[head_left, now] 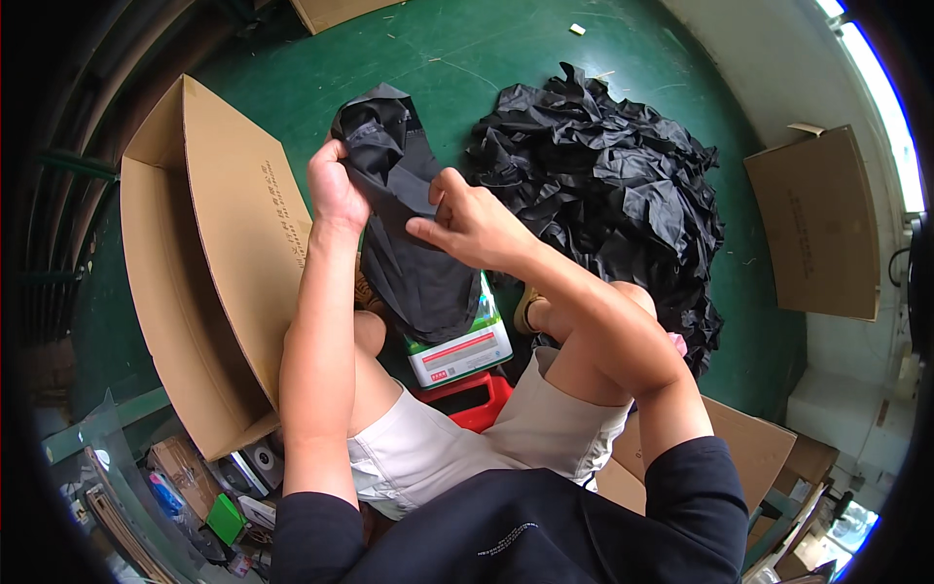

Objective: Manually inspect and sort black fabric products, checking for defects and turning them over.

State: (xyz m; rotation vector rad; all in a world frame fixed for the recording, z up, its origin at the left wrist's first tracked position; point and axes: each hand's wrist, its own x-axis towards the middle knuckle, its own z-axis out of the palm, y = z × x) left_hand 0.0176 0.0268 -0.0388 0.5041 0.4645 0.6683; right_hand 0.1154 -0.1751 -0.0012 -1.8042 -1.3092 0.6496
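A black cloth piece (418,282), smooth and slightly shiny, hangs in front of me with its upper end folded over. My left hand (339,190) grips its upper left edge, the thumb on top and the other fingers hidden behind the cloth. On the cloth's right edge is my right hand (472,224), fingers curled in and thumb pointing left; its fingertips are partly hidden. The lower end of the cloth drapes over a white and green tin (462,355) between my legs. Right of the cloth, a big heap of crumpled black cloth (613,175) lies on the floor.
A large open cardboard box (209,282) stands close on my left. Between my thighs is a red plastic object (491,404). Another cardboard box (817,224) leans by the right wall. Cardboard (715,443) lies behind my right arm, and clutter (195,477) fills the lower left.
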